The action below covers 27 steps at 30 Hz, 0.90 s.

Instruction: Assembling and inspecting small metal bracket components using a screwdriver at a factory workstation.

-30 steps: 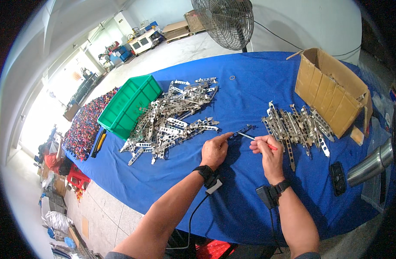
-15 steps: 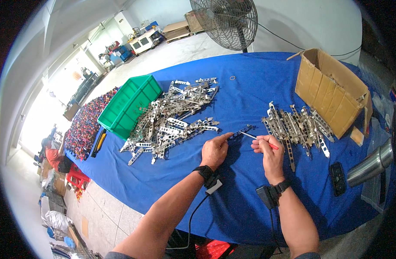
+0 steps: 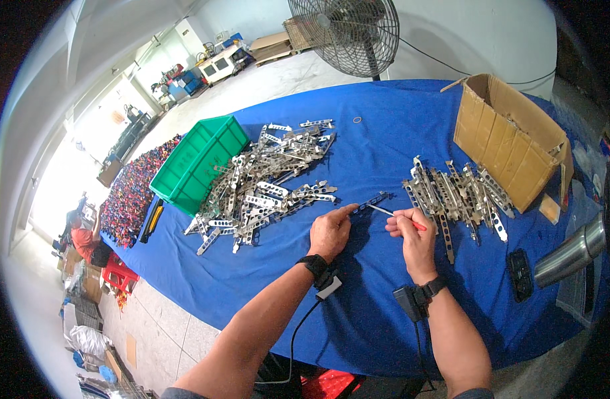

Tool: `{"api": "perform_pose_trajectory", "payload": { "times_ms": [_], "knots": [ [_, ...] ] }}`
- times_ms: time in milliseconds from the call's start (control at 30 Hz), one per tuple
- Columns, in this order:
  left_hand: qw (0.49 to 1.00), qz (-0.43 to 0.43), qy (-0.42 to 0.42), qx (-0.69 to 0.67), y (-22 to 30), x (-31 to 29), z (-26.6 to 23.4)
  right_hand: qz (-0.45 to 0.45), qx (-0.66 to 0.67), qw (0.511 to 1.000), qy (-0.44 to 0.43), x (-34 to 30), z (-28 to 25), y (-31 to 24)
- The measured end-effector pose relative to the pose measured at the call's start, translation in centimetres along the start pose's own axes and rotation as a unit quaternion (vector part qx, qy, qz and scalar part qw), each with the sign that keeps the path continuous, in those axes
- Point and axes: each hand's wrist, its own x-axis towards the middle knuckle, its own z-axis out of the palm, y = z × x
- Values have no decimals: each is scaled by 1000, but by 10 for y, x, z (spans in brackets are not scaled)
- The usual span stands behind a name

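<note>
My left hand (image 3: 330,234) holds the near end of a slim perforated metal strip (image 3: 375,199) against the blue cloth, index finger stretched along it. In my right hand (image 3: 418,245) is a thin tool with a silver shaft (image 3: 380,209) and a red handle; its kind is not clear. The shaft's tip meets the strip just past my left fingertip. A large heap of similar metal strips (image 3: 265,183) lies to the left of my hands. To the right, close by my right hand, is a smaller pile of strips (image 3: 454,193).
A green plastic bin (image 3: 193,166) stands tilted by the large heap. Beyond it lies a mass of small multicoloured pieces (image 3: 132,189). An open cardboard box (image 3: 501,143), a black phone-like object (image 3: 519,275) and a metal cylinder (image 3: 571,254) are at right. A fan (image 3: 348,33) stands behind; a person (image 3: 85,239) sits far left.
The tool in my right hand has shifted very slightly left along the strip. My left hand and the strip stay in place. The person at far left has raised an arm.
</note>
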Motion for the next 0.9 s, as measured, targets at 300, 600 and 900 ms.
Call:
{"api": "perform_pose_trajectory", "payload": {
  "times_ms": [300, 600, 900],
  "knots": [
    [1000, 13, 12, -3, -2, 0, 1, 2, 12, 1000, 6, 0, 0, -1],
    [1000, 10, 8, -8, -2, 0, 1, 14, 8, 1000, -20, -1, -3, -1],
    [1000, 23, 20, -7, -5, -1, 2, 2, 6, 1000, -19, -1, 0, -3]
  ]
}}
